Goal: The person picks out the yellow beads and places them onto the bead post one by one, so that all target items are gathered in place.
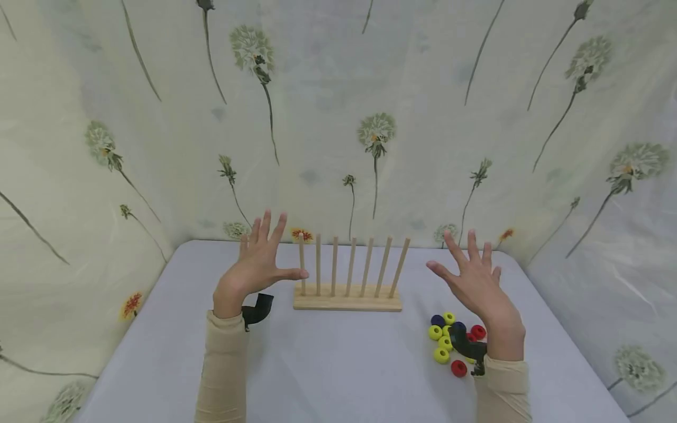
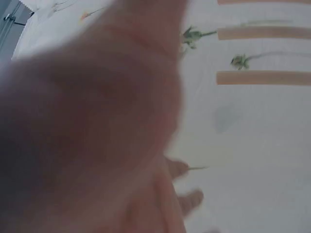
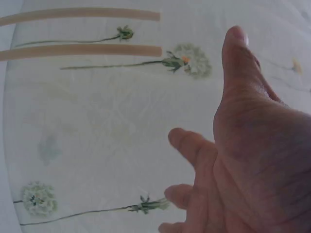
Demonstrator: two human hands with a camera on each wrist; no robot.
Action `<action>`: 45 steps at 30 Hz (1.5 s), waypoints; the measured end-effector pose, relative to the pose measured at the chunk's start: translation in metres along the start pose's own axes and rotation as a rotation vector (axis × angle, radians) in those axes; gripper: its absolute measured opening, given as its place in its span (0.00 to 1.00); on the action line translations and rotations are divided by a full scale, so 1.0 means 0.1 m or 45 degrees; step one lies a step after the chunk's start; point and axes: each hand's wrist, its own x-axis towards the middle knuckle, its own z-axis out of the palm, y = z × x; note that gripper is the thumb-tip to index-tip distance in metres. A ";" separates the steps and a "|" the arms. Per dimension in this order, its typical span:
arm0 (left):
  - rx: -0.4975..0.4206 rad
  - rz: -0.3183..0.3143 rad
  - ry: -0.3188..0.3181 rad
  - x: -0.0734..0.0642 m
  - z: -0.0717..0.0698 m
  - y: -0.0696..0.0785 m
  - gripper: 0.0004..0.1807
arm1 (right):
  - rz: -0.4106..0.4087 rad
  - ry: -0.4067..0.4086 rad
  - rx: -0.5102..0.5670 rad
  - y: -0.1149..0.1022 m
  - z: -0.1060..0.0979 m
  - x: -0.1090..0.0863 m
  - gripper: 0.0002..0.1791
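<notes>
My left hand [image 1: 257, 258] is raised with fingers spread, left of a wooden peg rack [image 1: 346, 304]. Its thumb overlaps the leftmost peg in the head view; whether they touch I cannot tell. Several upright dowels [image 1: 335, 267] stand in a row along the rack's base, with no beads on them. On the other side, my right hand [image 1: 473, 282] is held up, fingers apart, holding nothing. Below it lies a cluster of yellow beads [image 1: 435, 332], red beads [image 1: 458, 368] and dark blue beads [image 1: 437, 321], partly hidden by the wrist camera. In the right wrist view, the palm and thumb [image 3: 236, 63] show plainly.
A white table [image 1: 338, 364] carries the rack and beads. Behind and beside it hangs a pale curtain [image 1: 317, 117] printed with dandelions. Black wrist cameras [image 1: 258, 309] are strapped at both wrists, over beige sleeves [image 1: 224, 364].
</notes>
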 end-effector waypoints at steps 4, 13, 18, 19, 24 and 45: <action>-0.337 0.263 -0.133 0.14 0.03 -0.25 0.66 | -0.143 -0.029 0.138 0.20 0.00 0.05 0.49; -0.970 0.525 -0.445 0.45 0.23 -0.87 0.62 | -0.389 0.039 0.455 0.72 0.03 0.02 0.47; -0.977 0.399 -0.534 0.58 0.64 -1.10 0.55 | -0.409 0.003 0.531 1.00 0.10 -0.07 0.38; -0.946 0.363 -0.549 0.60 0.73 -1.13 0.55 | -0.395 -0.018 0.540 1.06 0.12 -0.09 0.36; -0.815 0.221 -0.589 0.64 1.07 -1.19 0.53 | -0.259 -0.134 0.579 1.32 0.21 -0.17 0.30; -0.662 0.135 -0.543 0.61 1.41 -1.24 0.42 | 0.227 -0.541 0.688 2.01 0.73 -0.65 0.30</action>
